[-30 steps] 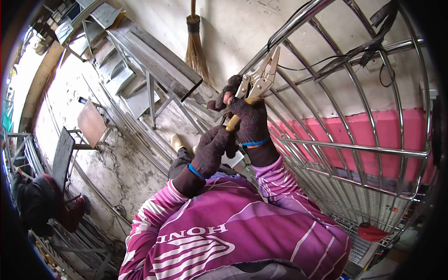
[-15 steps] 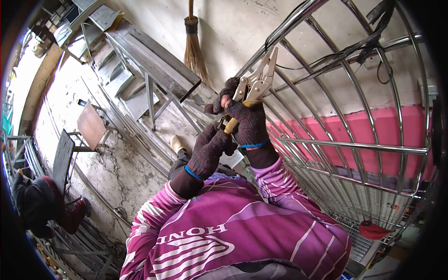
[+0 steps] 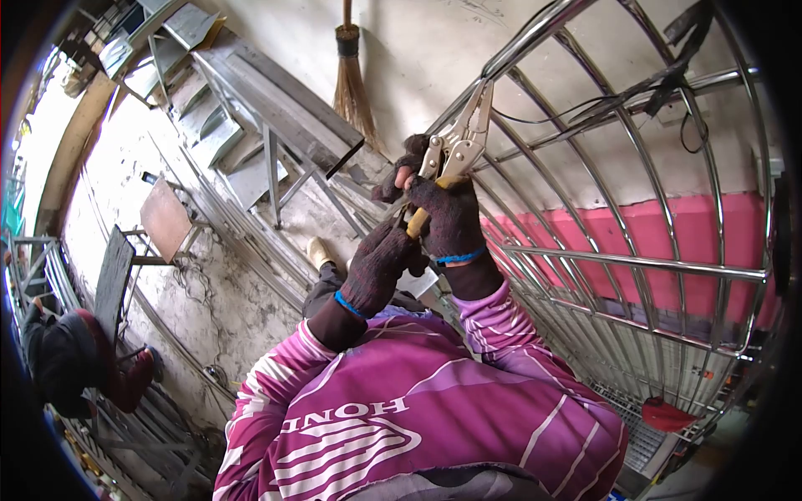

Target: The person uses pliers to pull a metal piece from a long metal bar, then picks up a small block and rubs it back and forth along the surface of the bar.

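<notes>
Locking pliers [image 3: 459, 153] point upward, with their long jaws beside the upper chrome bar of a metal frame [image 3: 635, 260]; whether they touch it I cannot tell. My right hand [image 3: 449, 219], in a dark knitted glove with a blue cuff edge, is wrapped round the pliers' handles. Below and left of it, my left hand [image 3: 376, 265], gloved the same way, is closed at the lower end of the handles, by a yellowish grip [image 3: 417, 223]. Bare fingertip skin shows through a glove near the pliers' pivot. The fingers partly hide the handles.
A broom [image 3: 351, 88] leans on the wall. Metal stands and a long bench [image 3: 280, 96] are at the upper left, with long bars on the floor. Another person [image 3: 71, 359] is low at the left. A red cloth-like item [image 3: 668, 414] is at the lower right.
The view has shifted slightly. The pliers' jaws now appear closer to the upper chrome bar, and their tips look nearer each other. Both hands keep their hold.
</notes>
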Motion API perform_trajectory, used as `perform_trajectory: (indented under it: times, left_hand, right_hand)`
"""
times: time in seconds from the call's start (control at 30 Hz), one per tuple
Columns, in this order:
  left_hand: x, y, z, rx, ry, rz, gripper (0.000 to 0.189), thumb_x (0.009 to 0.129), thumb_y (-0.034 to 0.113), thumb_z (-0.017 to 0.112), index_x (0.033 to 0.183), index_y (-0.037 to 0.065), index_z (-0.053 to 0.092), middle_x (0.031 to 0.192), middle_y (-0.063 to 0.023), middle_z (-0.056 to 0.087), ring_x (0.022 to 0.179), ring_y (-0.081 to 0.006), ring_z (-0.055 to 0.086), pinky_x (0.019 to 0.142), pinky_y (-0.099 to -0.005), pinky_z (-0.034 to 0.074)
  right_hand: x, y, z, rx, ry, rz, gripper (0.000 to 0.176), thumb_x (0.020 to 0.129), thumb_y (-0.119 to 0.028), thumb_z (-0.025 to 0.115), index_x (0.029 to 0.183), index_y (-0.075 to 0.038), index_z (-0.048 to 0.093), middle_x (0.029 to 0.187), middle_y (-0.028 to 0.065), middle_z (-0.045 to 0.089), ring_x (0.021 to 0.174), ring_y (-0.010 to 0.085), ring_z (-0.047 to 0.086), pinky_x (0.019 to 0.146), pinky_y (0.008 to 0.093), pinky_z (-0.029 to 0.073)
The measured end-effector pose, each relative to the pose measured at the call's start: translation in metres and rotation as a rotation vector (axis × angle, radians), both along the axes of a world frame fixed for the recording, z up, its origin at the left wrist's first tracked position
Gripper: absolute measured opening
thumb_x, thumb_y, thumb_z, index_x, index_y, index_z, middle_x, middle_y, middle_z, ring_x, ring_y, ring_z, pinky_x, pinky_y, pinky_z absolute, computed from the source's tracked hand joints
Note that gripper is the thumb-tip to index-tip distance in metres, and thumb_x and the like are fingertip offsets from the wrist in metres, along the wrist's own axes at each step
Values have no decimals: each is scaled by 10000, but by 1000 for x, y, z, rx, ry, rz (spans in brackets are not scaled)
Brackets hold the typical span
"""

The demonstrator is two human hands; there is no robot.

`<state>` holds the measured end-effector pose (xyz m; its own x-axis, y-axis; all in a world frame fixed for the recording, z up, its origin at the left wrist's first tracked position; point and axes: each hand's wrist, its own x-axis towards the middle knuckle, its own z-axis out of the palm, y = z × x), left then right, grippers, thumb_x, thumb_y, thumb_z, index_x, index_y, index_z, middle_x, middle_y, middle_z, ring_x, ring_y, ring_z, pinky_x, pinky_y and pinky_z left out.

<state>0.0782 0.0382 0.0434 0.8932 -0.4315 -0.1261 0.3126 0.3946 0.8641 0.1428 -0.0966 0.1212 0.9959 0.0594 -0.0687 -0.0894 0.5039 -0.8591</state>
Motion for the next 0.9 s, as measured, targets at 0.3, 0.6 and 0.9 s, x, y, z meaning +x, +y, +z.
perform_trajectory:
  times: [0.3,0.6,0.9]
  left_hand:
    - [7,-3,-60,-87,344,225,271,1079,295,614,1175,42,639,954,-53,663,824,-169,662,777,-332,561]
    - [-6,7,-111,253,476,11,340,1052,301,679,1234,13,672,987,-81,701,822,-183,684,751,-333,587]
    - [-6,11,-103,198,395,37,319,1044,280,666,1156,-18,678,938,-81,688,787,-175,675,722,-330,577]
  right_hand:
    - [-2,-12,-22,-290,163,156,582,879,-33,733,1435,-14,563,1094,76,746,985,150,694,893,297,570]
    - [25,-49,-114,-906,249,535,345,796,-123,786,1125,-48,715,987,44,751,921,178,707,858,355,573]
    - [43,-38,-123,-1038,175,554,321,805,-152,783,1099,-47,708,975,65,748,907,193,714,853,359,571]
